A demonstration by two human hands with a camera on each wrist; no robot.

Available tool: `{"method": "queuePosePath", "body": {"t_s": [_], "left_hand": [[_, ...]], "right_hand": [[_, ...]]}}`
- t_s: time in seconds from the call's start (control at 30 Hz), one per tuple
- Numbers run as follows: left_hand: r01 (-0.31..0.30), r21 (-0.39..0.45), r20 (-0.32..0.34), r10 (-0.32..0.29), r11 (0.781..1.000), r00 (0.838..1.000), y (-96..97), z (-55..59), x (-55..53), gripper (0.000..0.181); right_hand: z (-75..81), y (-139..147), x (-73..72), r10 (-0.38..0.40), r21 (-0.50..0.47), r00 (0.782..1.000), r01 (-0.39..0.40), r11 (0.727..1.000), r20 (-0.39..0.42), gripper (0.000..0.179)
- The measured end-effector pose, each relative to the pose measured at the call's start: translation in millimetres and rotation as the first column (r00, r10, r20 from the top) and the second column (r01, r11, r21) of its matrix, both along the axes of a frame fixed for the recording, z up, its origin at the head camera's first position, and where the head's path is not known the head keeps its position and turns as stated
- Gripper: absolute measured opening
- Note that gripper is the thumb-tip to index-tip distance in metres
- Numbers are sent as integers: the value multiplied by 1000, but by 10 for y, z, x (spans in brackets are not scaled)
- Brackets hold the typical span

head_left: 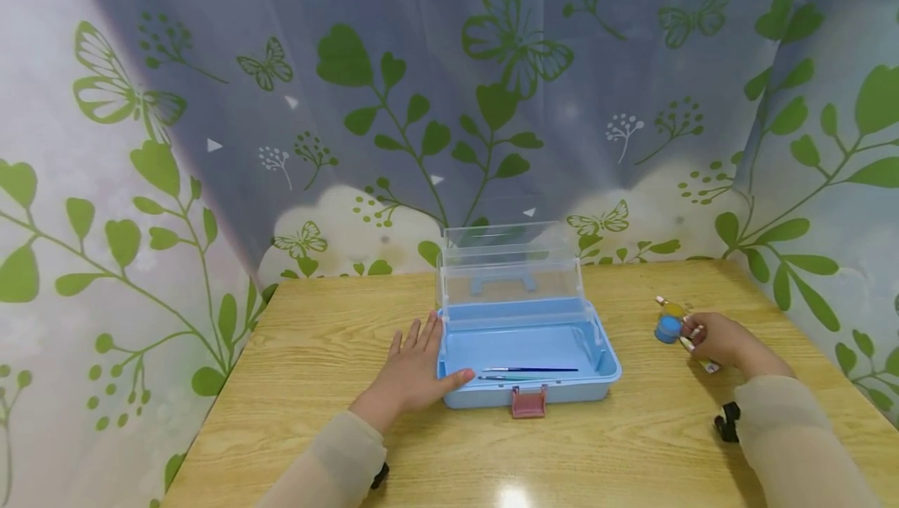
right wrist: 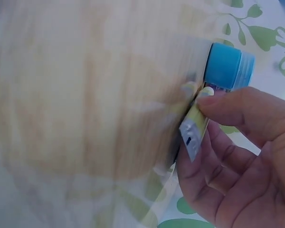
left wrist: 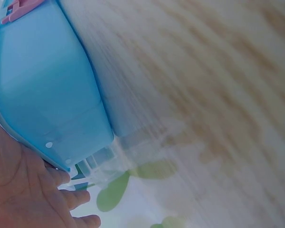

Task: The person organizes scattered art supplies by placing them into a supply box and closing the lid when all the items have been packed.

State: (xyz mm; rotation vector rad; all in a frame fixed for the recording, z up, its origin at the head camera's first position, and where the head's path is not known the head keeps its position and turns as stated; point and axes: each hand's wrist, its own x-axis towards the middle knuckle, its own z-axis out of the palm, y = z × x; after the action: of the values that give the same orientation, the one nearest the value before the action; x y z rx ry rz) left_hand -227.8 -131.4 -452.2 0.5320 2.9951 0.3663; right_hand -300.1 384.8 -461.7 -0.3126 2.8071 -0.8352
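My left hand (head_left: 410,374), its fingers straight and spread, rests against the left side of a light blue plastic box (head_left: 481,397). Its thumb reaches over the box's front rim. The clear lid (head_left: 509,258) stands raised, and two thin paintbrushes (head_left: 530,370) lie inside near the front. To the right of the box, my right hand (head_left: 723,344) pinches a small yellowish paint tube (right wrist: 194,118) between thumb and fingers; its crimped silver end shows in the right wrist view. Just beyond the fingertips stands a small blue-lidded jar (head_left: 667,328).
A yellow item (head_left: 673,310) with a white-tipped piece beside it lies behind the jar. The pink latch (head_left: 528,403) hangs down at the box's front. Behind the wooden table (head_left: 337,336) hangs a leaf-and-butterfly patterned curtain (head_left: 421,102).
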Motion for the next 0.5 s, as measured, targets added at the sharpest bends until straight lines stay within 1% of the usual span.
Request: {"method": "queuePosePath", "body": {"t_s": [0.17,0.27,0.5], "left_hand": [[0,-9,2,0,1000,1000,1,-8,-2,109],[-1,-14,1,1,1000,1000,0,-9,-1,110],[0,-9,7,0,1000,1000,0,-2,-2,110]], "right_hand": [[-26,32,37,2,-7,1000,-2,1000,-3,21],[-6,42,65,2,-14,1000,-2,1000,0,21],[158,40,137,-14,-37,1000,14,999,0,23]]}}
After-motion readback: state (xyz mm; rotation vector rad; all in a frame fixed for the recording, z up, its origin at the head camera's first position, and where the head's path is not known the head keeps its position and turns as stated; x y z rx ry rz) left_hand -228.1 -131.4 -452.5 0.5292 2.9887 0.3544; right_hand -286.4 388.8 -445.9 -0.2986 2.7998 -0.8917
